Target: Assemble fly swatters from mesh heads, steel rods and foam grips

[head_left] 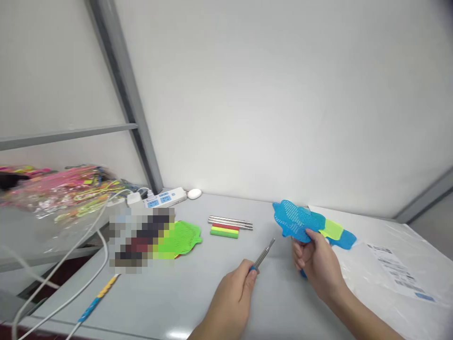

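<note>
My left hand (pixel 233 293) is closed around the blue grip of a slim metal telescopic rod (pixel 264 253), whose bare tip points up and to the right. In my right hand (pixel 314 262) is a blue fly swatter head (pixel 292 217), pinched near its base between thumb and fingers. A small blue piece shows below that hand; what it belongs to is hidden. The rod and the swatter head are apart. Behind the right hand lie more swatter pieces, a yellow-green one (pixel 333 229) among blue ones (pixel 345 239).
Several metal rods (pixel 230 222) lie mid-table beside red, yellow and green grips (pixel 224 232). Left of them is a green swatter head (pixel 184 237) near a blurred patch. A power strip (pixel 166 197), white cables (pixel 102 245), bagged goods (pixel 78 189) and a labelled white plastic bag (pixel 399 269) are around.
</note>
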A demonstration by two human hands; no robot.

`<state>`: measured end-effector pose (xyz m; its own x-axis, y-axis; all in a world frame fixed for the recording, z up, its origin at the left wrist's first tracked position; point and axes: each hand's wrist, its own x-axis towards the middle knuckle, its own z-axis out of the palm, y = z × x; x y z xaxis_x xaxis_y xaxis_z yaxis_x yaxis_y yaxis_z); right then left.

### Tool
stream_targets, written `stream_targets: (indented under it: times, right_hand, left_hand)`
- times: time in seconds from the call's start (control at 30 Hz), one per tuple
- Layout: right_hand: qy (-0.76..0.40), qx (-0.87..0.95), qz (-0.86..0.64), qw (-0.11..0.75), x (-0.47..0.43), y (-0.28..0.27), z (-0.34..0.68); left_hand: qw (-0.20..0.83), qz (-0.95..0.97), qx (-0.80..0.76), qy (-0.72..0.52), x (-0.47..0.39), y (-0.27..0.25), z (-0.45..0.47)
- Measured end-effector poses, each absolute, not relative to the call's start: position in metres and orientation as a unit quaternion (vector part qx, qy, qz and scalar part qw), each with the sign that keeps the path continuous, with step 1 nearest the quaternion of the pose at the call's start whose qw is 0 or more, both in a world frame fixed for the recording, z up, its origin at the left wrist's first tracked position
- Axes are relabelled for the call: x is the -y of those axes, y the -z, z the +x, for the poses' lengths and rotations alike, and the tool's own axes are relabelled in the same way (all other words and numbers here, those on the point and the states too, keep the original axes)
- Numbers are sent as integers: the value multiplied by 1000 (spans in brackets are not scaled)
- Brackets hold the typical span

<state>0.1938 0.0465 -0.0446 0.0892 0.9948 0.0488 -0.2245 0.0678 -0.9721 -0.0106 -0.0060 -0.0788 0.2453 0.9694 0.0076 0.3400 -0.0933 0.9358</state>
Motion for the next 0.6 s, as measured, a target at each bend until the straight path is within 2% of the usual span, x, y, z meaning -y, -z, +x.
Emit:
stream_targets:
  times: [0.23, 0.43, 0.6]
  right_hand:
    - [-416, 549, -528, 497, -56, 65, 210]
    - [-384, 579, -500, 517, -45, 82, 212]
    - [-402, 566, -490, 527, -42, 86, 217]
  left_hand:
    - [433, 649, -524, -340, 6, 78, -6]
    - [385, 655, -541, -361, 12, 82, 4]
    - [376, 683, -540, -319, 11, 84, 1]
